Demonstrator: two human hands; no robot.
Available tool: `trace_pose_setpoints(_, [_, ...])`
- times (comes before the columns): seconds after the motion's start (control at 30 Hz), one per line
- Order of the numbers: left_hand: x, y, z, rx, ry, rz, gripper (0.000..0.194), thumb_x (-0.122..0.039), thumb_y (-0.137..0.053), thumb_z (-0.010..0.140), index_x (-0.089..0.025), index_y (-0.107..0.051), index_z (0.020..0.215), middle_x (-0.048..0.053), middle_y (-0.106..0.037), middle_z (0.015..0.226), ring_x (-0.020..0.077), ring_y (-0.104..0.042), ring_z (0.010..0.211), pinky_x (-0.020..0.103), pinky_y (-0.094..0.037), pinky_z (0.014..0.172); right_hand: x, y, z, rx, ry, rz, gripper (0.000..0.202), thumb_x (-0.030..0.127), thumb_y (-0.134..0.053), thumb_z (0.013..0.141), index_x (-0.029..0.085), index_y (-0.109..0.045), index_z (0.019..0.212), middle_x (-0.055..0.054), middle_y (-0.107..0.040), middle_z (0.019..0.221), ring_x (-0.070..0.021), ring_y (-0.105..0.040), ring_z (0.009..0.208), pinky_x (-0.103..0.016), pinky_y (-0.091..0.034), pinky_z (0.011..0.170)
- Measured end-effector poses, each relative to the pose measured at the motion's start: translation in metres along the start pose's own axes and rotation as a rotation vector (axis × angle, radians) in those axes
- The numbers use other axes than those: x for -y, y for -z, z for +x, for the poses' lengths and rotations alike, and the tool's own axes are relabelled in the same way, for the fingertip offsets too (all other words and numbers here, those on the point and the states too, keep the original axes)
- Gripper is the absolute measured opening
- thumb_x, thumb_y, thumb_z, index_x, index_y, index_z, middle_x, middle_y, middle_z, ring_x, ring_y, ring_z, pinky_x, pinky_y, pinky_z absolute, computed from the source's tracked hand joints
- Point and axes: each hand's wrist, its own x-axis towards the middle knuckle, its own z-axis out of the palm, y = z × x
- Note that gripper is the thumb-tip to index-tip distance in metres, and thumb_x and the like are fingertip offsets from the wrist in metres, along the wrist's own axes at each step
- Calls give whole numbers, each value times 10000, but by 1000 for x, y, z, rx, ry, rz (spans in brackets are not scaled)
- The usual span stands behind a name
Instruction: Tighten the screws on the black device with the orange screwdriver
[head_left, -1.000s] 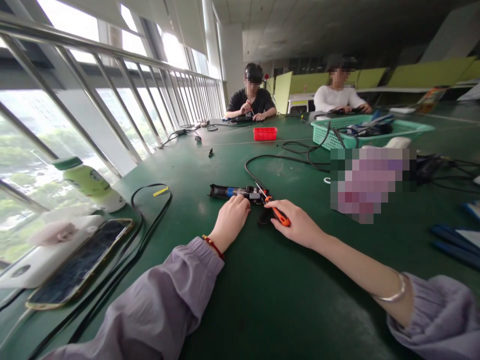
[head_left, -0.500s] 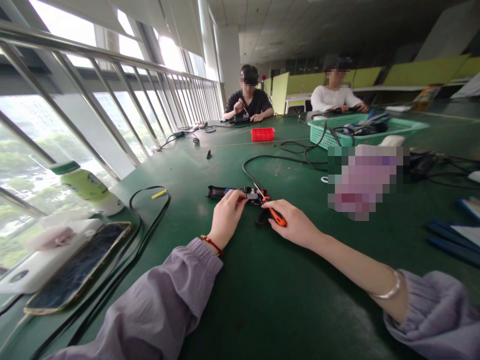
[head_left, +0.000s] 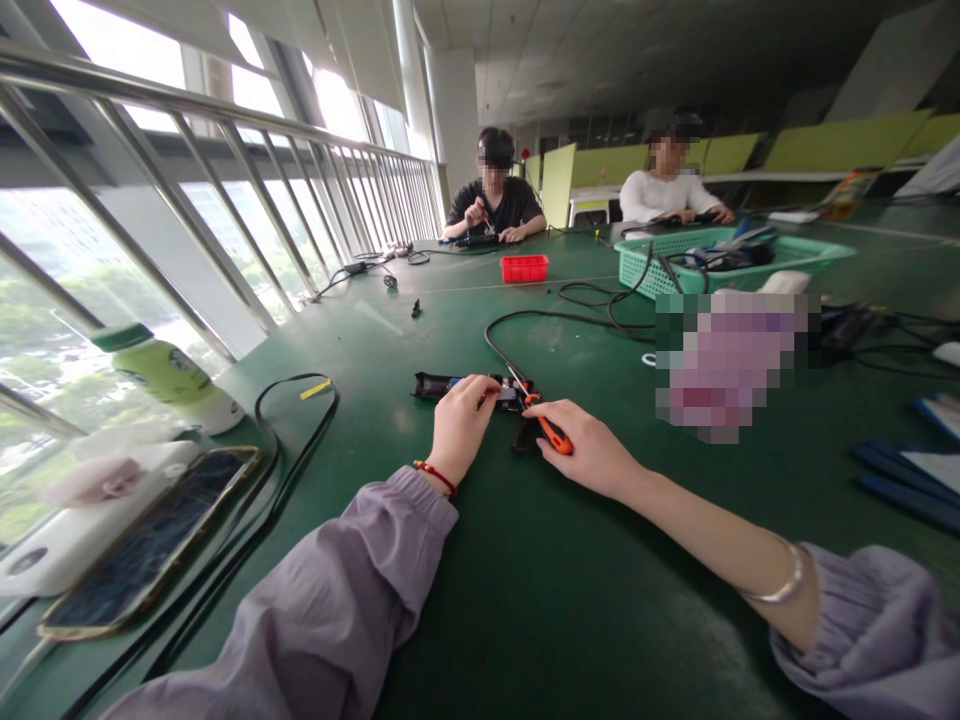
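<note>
A black handheld device (head_left: pixel 431 386) with its inner parts exposed lies on the green table (head_left: pixel 570 590). My left hand (head_left: pixel 466 415) is closed at the middle of the device, its fingertips pinched over a small grey part; what they grip, if anything, is too small to name. Wrapped in the fingers of my right hand (head_left: pixel 585 445) is an orange-and-black screwdriver (head_left: pixel 553 436). Its metal shaft points up and left over the right end of the device, where a black cable (head_left: pixel 499 340) runs off. The screwdriver's tip is hard to make out.
Beyond stand a red tray (head_left: pixel 524 269) and a green basket (head_left: pixel 637 262) of dark items. A phone (head_left: pixel 150 540), a bottle (head_left: pixel 169 380) and looped cable are on the left. Blurred pink thing (head_left: pixel 739 365) right. Two people sit at the far side.
My left hand has shifted slightly to the right along the device, its fingertips now further over the grey part. My right hand and the screwdriver have hardly moved.
</note>
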Motion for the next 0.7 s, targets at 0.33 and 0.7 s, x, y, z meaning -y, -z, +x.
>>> trace_pose_setpoints(0.33, [-4, 0, 3, 121, -150, 335, 169, -237, -432, 907, -192, -594, 888, 23, -646, 868, 140, -551, 834, 226, -441, 704, 0, 0, 0, -7, 16, 7, 361, 135, -535, 746, 217, -551, 1097, -66, -610, 1086, -207, -575, 1020, -392, -461, 923])
trace_pose_setpoints(0.7, [-2, 4, 4, 154, -242, 404, 212, -249, -393, 927, -185, -595, 919, 31, -641, 855, 145, -541, 836, 221, -434, 675, -1, -1, 1, 14, 8, 5, 361, 138, -526, 753, 192, -545, 1109, -78, -603, 1095, -203, -564, 1030, -379, -448, 939])
